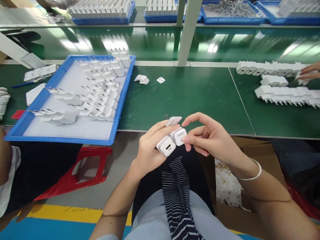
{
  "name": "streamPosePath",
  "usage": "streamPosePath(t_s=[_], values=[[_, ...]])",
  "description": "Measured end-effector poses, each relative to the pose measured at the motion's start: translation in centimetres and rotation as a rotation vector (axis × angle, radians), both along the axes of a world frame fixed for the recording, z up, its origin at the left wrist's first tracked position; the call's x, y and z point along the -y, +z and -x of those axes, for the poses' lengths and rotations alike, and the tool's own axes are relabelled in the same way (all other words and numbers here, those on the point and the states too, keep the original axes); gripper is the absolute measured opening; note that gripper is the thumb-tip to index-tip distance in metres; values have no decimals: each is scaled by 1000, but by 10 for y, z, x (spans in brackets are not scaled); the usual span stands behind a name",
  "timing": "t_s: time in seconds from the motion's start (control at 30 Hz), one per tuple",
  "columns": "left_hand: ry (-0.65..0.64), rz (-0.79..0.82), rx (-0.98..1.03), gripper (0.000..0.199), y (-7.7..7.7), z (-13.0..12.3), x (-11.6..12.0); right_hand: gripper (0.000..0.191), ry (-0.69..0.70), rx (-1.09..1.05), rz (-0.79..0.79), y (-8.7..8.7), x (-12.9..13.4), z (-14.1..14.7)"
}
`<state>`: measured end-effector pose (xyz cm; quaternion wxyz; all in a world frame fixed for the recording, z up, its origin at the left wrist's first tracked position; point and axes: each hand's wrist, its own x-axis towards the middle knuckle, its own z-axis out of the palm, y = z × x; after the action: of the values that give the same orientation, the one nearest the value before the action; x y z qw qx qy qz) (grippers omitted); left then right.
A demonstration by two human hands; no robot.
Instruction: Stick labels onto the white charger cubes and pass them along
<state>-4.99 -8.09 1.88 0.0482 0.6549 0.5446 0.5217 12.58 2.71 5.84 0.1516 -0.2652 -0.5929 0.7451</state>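
My left hand (150, 145) is closed around white plug chargers held over my lap. The nearer charger (166, 146) shows its port face, with one wide slot and one narrow slot. Beside it a second charger (179, 136) carries grey lettering on its end face. A thin white piece (173, 121) sticks up above the fingers of the same hand. My right hand (203, 133) pinches at the edge of the second charger, thumb and fingertips on its end face. On the green bench (200, 100) lie a small pile of white end plates (142, 79) and a single end plate (161, 80).
A blue tray (113, 131) of white plugs, pins up, stands at the left. Charger rows (270, 69) line the right, where another person's hand (310, 71) reaches in. A metal post (187, 36) rises at the back. Below are a red stool (100, 165) and a cardboard box (262, 156).
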Motion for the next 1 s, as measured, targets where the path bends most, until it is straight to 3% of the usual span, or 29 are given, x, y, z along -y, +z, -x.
streamPosePath(t_s=[0.6,0.83,1.0], values=[[54,109,88,33,-8,-2,-2,43,-28,25,-45,-4,-4,9],[-28,200,316,35,-7,-1,-2,34,-41,12,-228,-24,5,5],[-146,249,217,35,-3,6,0,30,-98,-37,-368,-20,-12,1]])
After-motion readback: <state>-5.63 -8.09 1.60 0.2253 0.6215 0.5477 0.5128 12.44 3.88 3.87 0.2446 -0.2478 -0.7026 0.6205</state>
